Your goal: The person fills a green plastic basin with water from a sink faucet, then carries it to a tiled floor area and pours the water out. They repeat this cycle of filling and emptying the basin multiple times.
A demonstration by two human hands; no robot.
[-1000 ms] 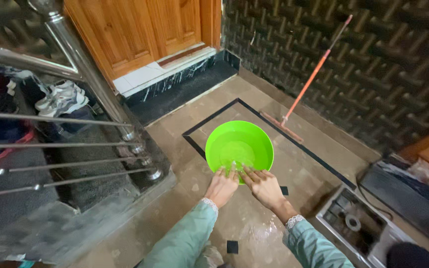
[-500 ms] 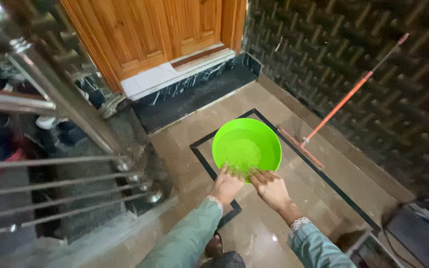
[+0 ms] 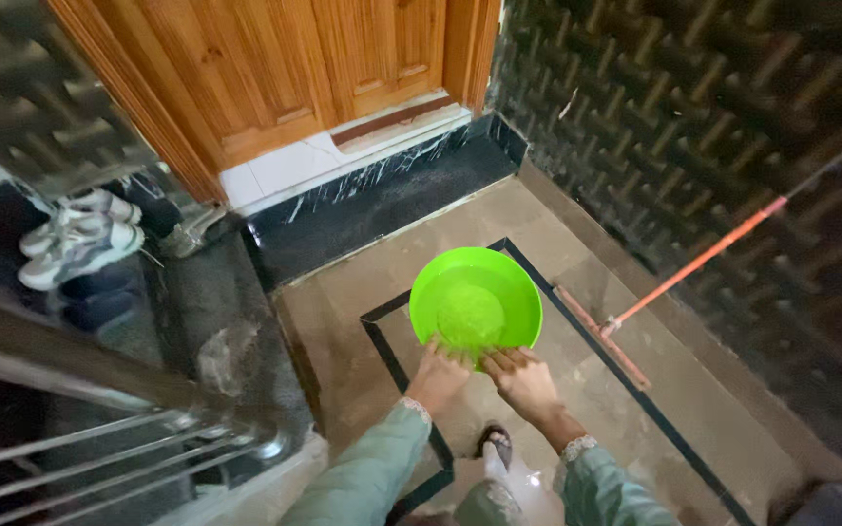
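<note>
Tiled landing, both hands gripping green basin (image 3: 477,304), squeegee handle (image 3: 733,244) blurred

There are no packages, labels, signs or screens to see here.

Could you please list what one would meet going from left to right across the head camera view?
Shoes → left hand → green basin → right hand → floor wiper
</note>
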